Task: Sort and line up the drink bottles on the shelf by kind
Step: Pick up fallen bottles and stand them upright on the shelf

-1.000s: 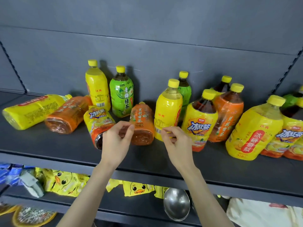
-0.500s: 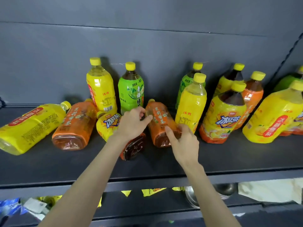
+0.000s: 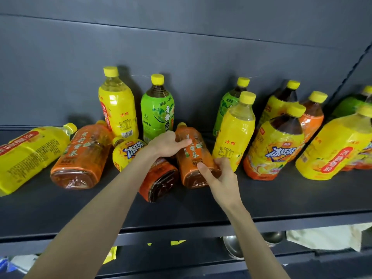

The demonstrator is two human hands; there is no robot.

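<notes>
An orange tea bottle (image 3: 193, 156) lies on its side in the middle of the dark shelf (image 3: 281, 198), base toward me. My left hand (image 3: 165, 144) grips its upper part, thumb across the label. My right hand (image 3: 221, 178) holds its lower right side near the base. Under my left wrist lies an iced-tea bottle (image 3: 145, 168) with a yellow and orange label. Further left lie another orange bottle (image 3: 82, 156) and a yellow bottle (image 3: 30, 156). Behind them stand a yellow bottle (image 3: 117, 105) and a green bottle (image 3: 158, 111).
To the right stand more bottles: yellow (image 3: 235, 133), green (image 3: 227, 105), iced-tea (image 3: 275, 146), orange (image 3: 312, 115), and a large yellow one (image 3: 338, 148). A dark back panel closes the shelf. Below hang a metal bowl (image 3: 231, 248) and a white bag (image 3: 326, 238).
Both hands moved forward from above the shelf front onto the lying orange bottle and closed round it. The camera view shifted nearer and slightly left.
</notes>
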